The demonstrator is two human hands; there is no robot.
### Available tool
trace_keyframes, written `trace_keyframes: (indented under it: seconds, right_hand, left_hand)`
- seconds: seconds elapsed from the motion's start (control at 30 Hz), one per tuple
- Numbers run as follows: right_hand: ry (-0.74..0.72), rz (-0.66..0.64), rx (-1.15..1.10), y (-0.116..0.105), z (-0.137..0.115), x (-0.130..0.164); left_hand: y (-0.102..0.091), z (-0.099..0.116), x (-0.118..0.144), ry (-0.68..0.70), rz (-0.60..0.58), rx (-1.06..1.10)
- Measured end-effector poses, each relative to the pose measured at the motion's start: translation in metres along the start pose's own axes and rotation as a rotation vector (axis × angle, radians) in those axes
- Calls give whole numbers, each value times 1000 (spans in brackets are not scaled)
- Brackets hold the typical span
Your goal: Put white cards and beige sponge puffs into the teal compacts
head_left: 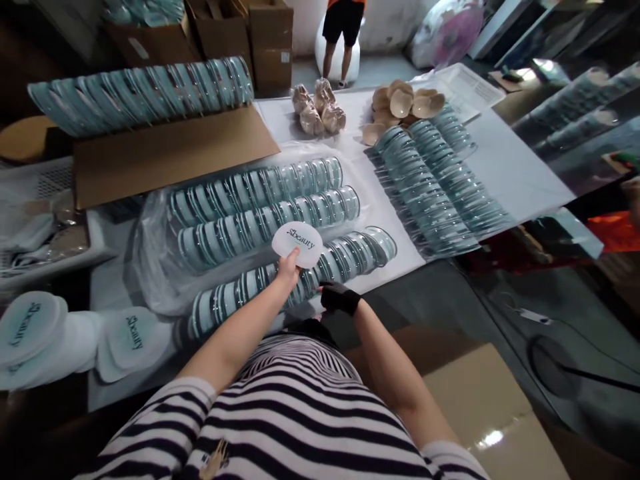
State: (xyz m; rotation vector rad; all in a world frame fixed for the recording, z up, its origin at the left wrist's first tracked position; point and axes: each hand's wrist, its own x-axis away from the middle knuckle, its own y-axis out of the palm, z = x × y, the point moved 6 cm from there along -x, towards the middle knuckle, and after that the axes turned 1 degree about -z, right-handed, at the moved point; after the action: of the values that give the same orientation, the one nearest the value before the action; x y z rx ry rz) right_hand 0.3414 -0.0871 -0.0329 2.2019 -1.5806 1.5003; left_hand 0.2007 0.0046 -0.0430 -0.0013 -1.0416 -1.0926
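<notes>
A white table [520,175] fills the middle of the view, spread with rows of round teal-rimmed cases. A flat cardboard sheet [170,152] lies across its far left part, and one long row [143,95] of cases rests along the sheet's far edge. Right of centre, slanted rows [440,183] of the same cases lie side by side on the bare tabletop. In front of the person, three rows lie on a clear plastic bag [150,267]; the nearest row [295,280] runs from lower left to upper right, just below both hands. At the far end sit a heap of tan puffs [405,103] and, to its left, a pink bundle [319,110]. At lower left, two stacks of white pouches [133,337] printed "beauty" lie beside each other. A brown box [480,393] stands at lower right, near the person's striped shirt. Another person [343,33] stands beyond the table.

The left hand [289,265] pinches the lower edge of a white oval card [299,243] marked "beauty", holding it up over the middle and nearest rows. The right hand [330,293], in a black mesh glove, rests against the nearest row; whether its fingers are closed on a case cannot be told.
</notes>
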Motion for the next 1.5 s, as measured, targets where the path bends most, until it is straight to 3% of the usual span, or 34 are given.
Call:
trace_keyframes:
  seconds: [0.07,0.2,0.27,0.37,0.43,0.5,0.63,0.7,0.83,0.97,1.1,1.37,1.5]
  right_hand:
    - [10,57,-16,-16,-4,-2]
    - [-118,564,-68,-62,-31,8]
    - [-218,708,-40,-66,-47,19]
    - [-344,776,134,-44,-69,34]
    - [-348,755,177,-25,-75,37]
    - [-242,695,71,-14,-66,36]
    - [-90,791,-172,-22,-23,60]
    - [-66,805,-69,-23,1,84]
    - [-16,576,254,7,26,109]
    - [-32,344,504,43,2,83]
    - [-36,222,565,54,-32,42]
    - [-48,267,558,44,-40,38]
    - [-37,271,517,50,-51,17]
  left_hand:
    - [4,0,3,16,-6,-12]
    - [5,0,18,-1,-102,-55]
    - [-1,-1,28,-20,-163,-108]
    - [-19,-1,38,-24,-183,-205]
    - [-31,-2,43,-27,-164,-235]
    - [-37,-4,47,-50,-173,-230]
    - [-38,8,46,-46,-196,-166]
    - [-40,23,39,-1,-150,-120]
    - [-47,40,24,22,-44,-18]
    - [-52,38,19,34,11,14]
    - [-55,35,18,37,32,21]
    - [-58,33,8,1,57,79]
    - [-58,32,7,-48,41,64]
